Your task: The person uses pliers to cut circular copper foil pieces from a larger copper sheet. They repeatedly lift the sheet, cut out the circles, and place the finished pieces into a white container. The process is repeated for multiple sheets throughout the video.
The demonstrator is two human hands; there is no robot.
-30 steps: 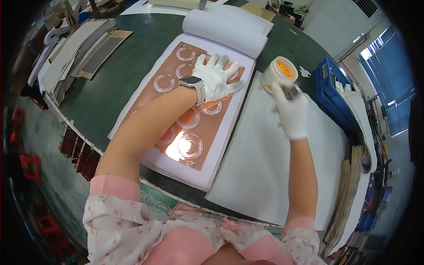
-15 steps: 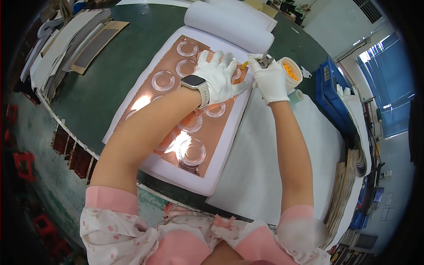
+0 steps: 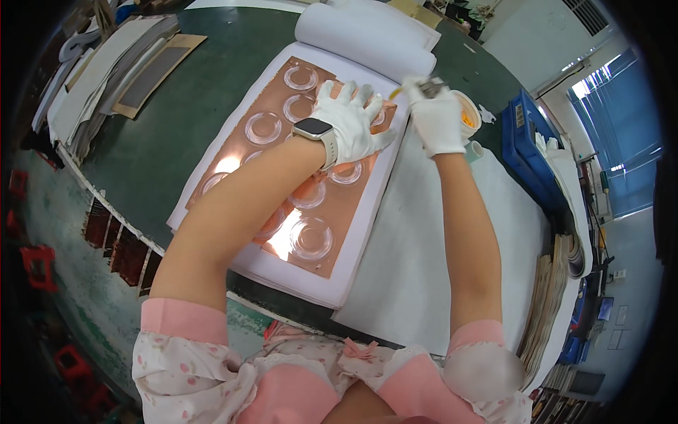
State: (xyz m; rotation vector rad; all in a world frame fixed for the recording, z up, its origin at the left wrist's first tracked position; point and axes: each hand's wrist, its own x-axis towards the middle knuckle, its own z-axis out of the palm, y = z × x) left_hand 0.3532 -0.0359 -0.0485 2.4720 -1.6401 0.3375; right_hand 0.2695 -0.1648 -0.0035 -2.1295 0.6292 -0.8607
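Observation:
My left hand, in a white glove and with a watch at its wrist, lies flat with spread fingers on a shiny copper-coloured sheet. Clear round rings show in rows across that sheet. Just beyond the sheet's right edge, my right hand, gloved too, is closed round a small grey metal tool. A yellow tip sticks out on the left of the fist; motion blurs it, so its kind is unclear. Under the copper sheet is a stack of white paper.
Behind the right hand stands a white tub with small orange pieces, beside a pale green roll. Further right is a blue crate. Curled white paper lies at the back, and stacked boards at the far left.
My right hand has risen slightly with the tool and partly turned, its fingers now blurred. My left hand stays pressed on the sheet.

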